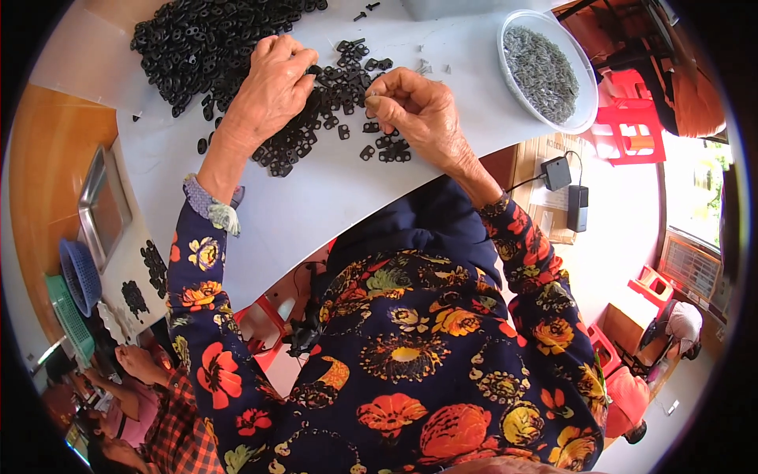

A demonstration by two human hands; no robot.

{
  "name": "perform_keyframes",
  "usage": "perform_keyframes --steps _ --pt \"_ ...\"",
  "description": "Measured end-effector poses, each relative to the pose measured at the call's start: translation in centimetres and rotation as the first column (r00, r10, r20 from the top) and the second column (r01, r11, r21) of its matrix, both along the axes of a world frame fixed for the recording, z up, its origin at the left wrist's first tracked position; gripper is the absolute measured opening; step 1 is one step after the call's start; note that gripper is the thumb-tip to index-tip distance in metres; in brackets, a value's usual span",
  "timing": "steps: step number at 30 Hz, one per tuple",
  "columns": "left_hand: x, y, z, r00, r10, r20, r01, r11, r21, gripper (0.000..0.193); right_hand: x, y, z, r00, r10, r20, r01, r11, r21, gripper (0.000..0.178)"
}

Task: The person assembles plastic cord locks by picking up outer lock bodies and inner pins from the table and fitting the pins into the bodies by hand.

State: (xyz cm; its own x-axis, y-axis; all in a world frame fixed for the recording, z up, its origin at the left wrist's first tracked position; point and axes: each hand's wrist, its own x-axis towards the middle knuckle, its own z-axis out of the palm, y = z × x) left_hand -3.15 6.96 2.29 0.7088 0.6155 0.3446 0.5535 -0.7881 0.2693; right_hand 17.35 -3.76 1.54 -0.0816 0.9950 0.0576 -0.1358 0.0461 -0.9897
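Observation:
My left hand is closed, its fingers curled down over the black parts; whatever its fingertips hold is hidden. To its right, my right hand is pinched, thumb against forefinger. Something tiny and pale may show at those fingertips, too small to name. Beneath and between both hands lies a loose spread of small black plastic parts, many with two holes. A much larger heap of the same black parts rises at the far left. A few small clear pieces lie beyond my right hand.
At the far right of the white table stands a round clear tub full of small clear pieces. Two black screws lie at the back. A co-worker in a checked sleeve sits at lower left, near a metal tray and baskets.

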Motion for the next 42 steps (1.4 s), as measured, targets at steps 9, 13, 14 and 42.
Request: perform_keyframes --steps 9,13,14,42 --pt "0.9 0.0 0.2 0.999 -0.010 0.045 0.013 0.998 -0.066 0.019 0.1 0.1 -0.2 0.999 -0.010 0.039 0.009 1.000 0.023 0.011" --pt "0.9 -0.3 0.3 0.997 -0.023 0.067 0.025 0.999 -0.038 0.016 0.0 0.1 -0.1 0.998 -0.038 0.043 0.038 0.999 0.015 0.011" --pt "1.1 -0.6 0.6 0.995 -0.009 0.104 0.016 0.997 -0.069 0.017 0.1 0.1 0.0 0.999 -0.030 0.029 0.030 1.000 -0.001 0.010" --pt "3.9 -6.8 0.2 0.749 0.389 0.536 0.381 0.409 -0.829 0.013 -0.4 0.4 -0.3 0.955 0.031 -0.295 0.024 0.984 0.179 0.014"
